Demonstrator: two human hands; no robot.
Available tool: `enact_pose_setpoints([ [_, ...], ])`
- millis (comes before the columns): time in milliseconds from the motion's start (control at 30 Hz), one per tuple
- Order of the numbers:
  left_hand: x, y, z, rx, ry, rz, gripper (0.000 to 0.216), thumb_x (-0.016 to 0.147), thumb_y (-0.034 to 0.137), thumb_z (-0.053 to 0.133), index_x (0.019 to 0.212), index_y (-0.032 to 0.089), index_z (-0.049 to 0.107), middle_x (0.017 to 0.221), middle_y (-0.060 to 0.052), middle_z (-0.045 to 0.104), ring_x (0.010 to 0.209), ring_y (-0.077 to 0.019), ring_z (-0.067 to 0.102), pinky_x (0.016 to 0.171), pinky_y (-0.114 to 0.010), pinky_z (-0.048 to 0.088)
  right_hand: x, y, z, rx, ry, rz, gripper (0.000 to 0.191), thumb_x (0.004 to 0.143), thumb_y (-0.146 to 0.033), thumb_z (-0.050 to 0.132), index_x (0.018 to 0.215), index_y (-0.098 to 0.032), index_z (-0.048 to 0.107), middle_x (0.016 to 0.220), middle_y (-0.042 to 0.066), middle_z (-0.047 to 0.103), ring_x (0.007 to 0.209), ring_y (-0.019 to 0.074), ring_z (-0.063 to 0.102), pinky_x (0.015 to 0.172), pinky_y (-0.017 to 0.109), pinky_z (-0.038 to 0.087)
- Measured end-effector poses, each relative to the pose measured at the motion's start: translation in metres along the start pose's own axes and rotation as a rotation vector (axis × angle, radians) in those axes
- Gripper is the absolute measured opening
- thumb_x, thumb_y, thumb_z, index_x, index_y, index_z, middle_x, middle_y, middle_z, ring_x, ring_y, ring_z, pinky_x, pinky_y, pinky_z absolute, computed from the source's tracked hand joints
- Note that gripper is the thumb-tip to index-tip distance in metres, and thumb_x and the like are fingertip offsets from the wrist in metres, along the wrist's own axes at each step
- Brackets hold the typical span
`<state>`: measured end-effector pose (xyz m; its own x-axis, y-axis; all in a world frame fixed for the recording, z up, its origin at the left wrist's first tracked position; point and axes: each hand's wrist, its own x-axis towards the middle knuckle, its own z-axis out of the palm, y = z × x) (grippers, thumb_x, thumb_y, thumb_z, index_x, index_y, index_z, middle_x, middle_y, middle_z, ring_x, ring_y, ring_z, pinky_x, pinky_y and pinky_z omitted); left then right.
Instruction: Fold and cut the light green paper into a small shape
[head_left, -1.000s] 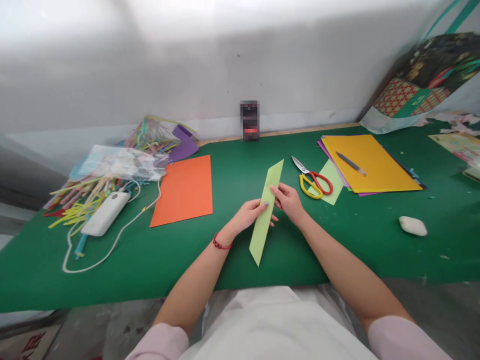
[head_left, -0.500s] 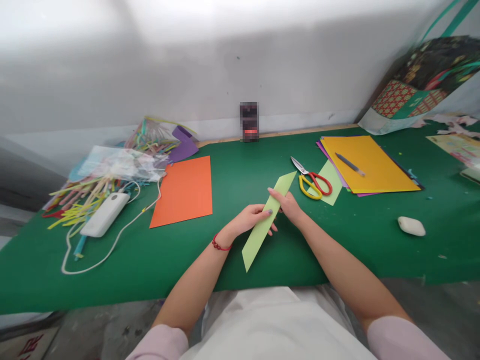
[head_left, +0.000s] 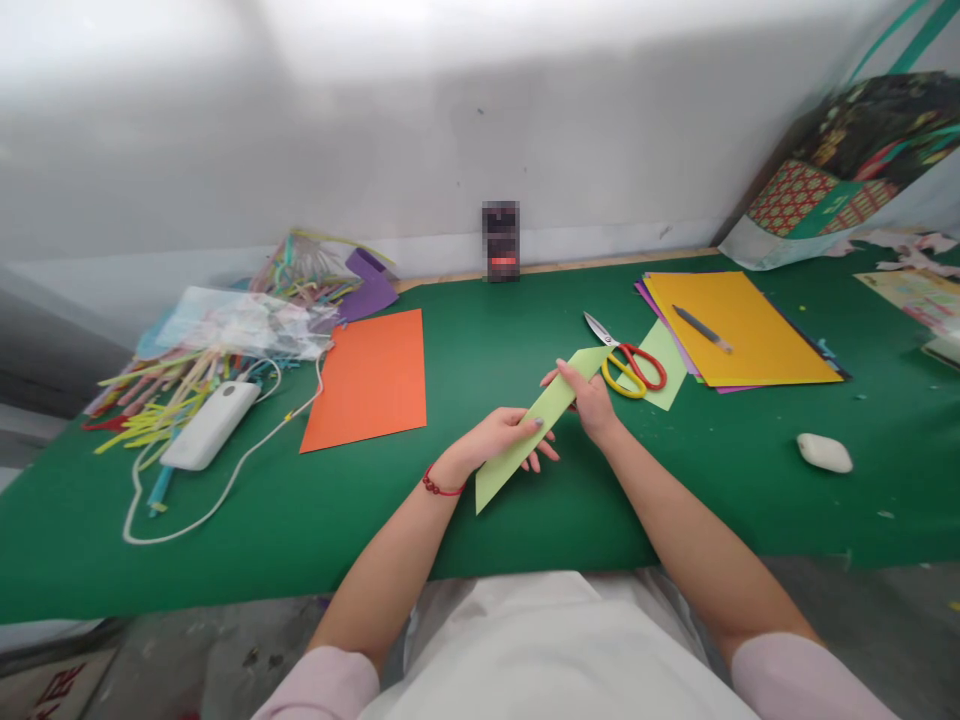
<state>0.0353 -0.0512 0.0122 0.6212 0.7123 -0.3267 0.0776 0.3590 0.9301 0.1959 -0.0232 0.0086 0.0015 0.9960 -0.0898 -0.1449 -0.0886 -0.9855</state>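
A folded strip of light green paper (head_left: 541,425) with slanted ends is held between both hands above the green table. My left hand (head_left: 504,438) pinches its lower part, thumb on top and fingers beneath. Farther up, my right hand (head_left: 586,398) grips the strip near its upper end, the thumb lying along its face. Just beyond that end lie scissors (head_left: 626,362) with one red and one yellow handle, blades apart. Under the handles rests another piece of light green paper (head_left: 670,380).
An orange sheet (head_left: 365,385) lies left, beside a white power bank (head_left: 211,425) with its cable and a heap of paper strips (head_left: 161,400). Stacked coloured sheets (head_left: 757,350) bear a pen (head_left: 702,328) at right. A white case (head_left: 824,453) sits nearer; a phone (head_left: 501,240) leans on the wall.
The green strip has turned clockwise, its upper end swinging right toward the scissors. My right hand has moved slightly right with it; the left hand keeps its hold.
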Motion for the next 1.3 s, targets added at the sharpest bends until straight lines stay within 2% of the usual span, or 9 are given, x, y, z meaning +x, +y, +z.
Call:
enact_pose_setpoints([
  [133,-0.003,0.003,0.000,0.025,-0.031,-0.020,0.046,0.076,0.057,0.063,0.082,0.011,0.062,0.078,-0.014,0.073,0.049,-0.0120,0.061,0.049,-0.024,0.048,0.006,-0.003,-0.009,0.143,0.044,-0.014,0.039,0.074,-0.055,0.058,0.069,-0.017,0.068,0.066,0.007,0.070,0.058,0.0161,0.061,0.051,0.026,0.045],
  [367,-0.002,0.002,-0.003,-0.003,0.069,-0.019,0.045,0.074,0.055,0.066,0.081,0.011,0.061,0.079,-0.014,0.073,0.050,-0.0118,0.062,0.050,-0.024,0.049,0.037,-0.001,-0.062,0.397,0.420,-0.026,0.033,0.088,-0.045,0.040,0.081,-0.022,0.063,0.091,0.004,0.074,0.074,0.0145,0.067,0.052,0.023,0.046],
  [467,0.002,0.000,-0.005,-0.045,0.169,0.035,0.044,0.076,0.054,0.065,0.083,0.011,0.060,0.081,-0.015,0.073,0.051,-0.0119,0.062,0.051,-0.024,0.050,0.035,0.002,-0.051,0.395,0.289,0.096,0.037,0.088,-0.049,0.039,0.085,-0.023,0.065,0.100,0.004,0.072,0.079,0.0154,0.067,0.055,0.024,0.049],
  [567,0.007,-0.002,-0.006,-0.054,0.274,0.074,0.043,0.078,0.054,0.063,0.086,0.012,0.059,0.081,-0.014,0.073,0.050,-0.0117,0.062,0.050,-0.023,0.050,0.021,0.007,-0.018,0.270,-0.033,0.160,0.035,0.082,-0.054,0.052,0.089,-0.023,0.068,0.099,0.005,0.072,0.082,0.0176,0.067,0.061,0.027,0.052],
  [667,0.011,-0.006,-0.006,-0.023,0.298,0.089,0.046,0.077,0.055,0.063,0.088,0.011,0.059,0.079,-0.014,0.073,0.049,-0.0122,0.062,0.048,-0.023,0.050,0.006,0.014,0.008,0.140,-0.355,0.134,0.039,0.071,-0.053,0.067,0.087,-0.018,0.071,0.078,0.006,0.071,0.069,0.0174,0.064,0.059,0.027,0.051],
  [800,0.014,-0.010,-0.005,0.017,0.245,0.079,0.048,0.077,0.055,0.062,0.090,0.010,0.061,0.076,-0.013,0.073,0.049,-0.0129,0.063,0.048,-0.023,0.050,-0.004,0.017,0.013,0.005,-0.437,0.115,0.052,0.070,-0.060,0.064,0.086,-0.012,0.074,0.044,-0.005,0.047,0.042,0.0101,0.048,0.045,0.024,0.041],
  [900,0.015,-0.009,-0.004,0.019,0.231,0.072,0.046,0.078,0.054,0.062,0.090,0.009,0.061,0.076,-0.013,0.073,0.049,-0.0129,0.063,0.049,-0.024,0.051,-0.004,0.014,0.010,-0.025,-0.410,0.085,0.055,0.070,-0.064,0.062,0.084,-0.012,0.075,0.041,-0.008,0.037,0.039,0.0081,0.042,0.044,0.023,0.038],
  [1033,0.011,-0.002,-0.006,0.019,0.249,0.065,0.041,0.077,0.050,0.065,0.089,0.011,0.062,0.083,-0.014,0.074,0.053,-0.0138,0.065,0.053,-0.026,0.052,0.001,0.009,0.007,0.023,-0.326,-0.003,0.048,0.068,-0.062,0.065,0.079,-0.017,0.075,0.057,0.000,0.061,0.055,0.0125,0.056,0.057,0.026,0.047],
  [1300,0.001,0.007,-0.036,0.119,0.503,0.001,0.030,0.076,0.042,0.068,0.069,0.014,0.062,0.060,-0.004,0.068,0.054,-0.0135,0.064,0.058,-0.025,0.050,0.018,0.001,-0.017,0.210,0.092,-0.116,0.039,0.076,-0.055,0.061,0.083,-0.018,0.072,0.101,0.009,0.072,0.104,0.0239,0.063,0.089,0.037,0.050],
])
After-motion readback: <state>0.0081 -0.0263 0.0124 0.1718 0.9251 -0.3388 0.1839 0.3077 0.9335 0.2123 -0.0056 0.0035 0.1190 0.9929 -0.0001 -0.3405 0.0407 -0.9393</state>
